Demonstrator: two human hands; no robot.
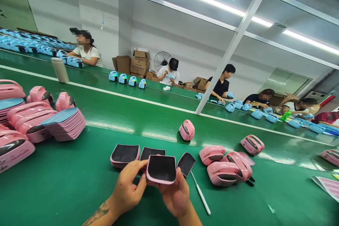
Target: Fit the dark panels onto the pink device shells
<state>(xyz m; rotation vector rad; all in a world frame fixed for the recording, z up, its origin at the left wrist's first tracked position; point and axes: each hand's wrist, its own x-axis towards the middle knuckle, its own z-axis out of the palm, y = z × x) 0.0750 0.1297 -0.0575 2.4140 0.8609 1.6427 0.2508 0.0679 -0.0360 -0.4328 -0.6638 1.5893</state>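
Both my hands hold a pink panel with a black face point(161, 168), its edge rounded at the bottom. My left hand point(129, 183) grips its left side, thumb and fingers at the edge. Under and along the right side, my right hand point(176, 192) supports it; some of its fingers are hidden behind. Close behind lie a stack of similar black-faced pink panels point(125, 153), another black panel point(152, 153) partly covered, and a tilted black panel point(186, 163). A thin metal tool with a white handle point(203, 198) lies right of my right hand.
Pink handled cases point(224, 173) sit to the right, one pink case point(187, 130) stands ahead. At left are more pink cases point(34, 116) and stacked blue-topped pink panels point(66, 125). A slanted white post point(235, 42) rises ahead. Several people work across the green table point(127, 104) with blue cases point(123, 78).
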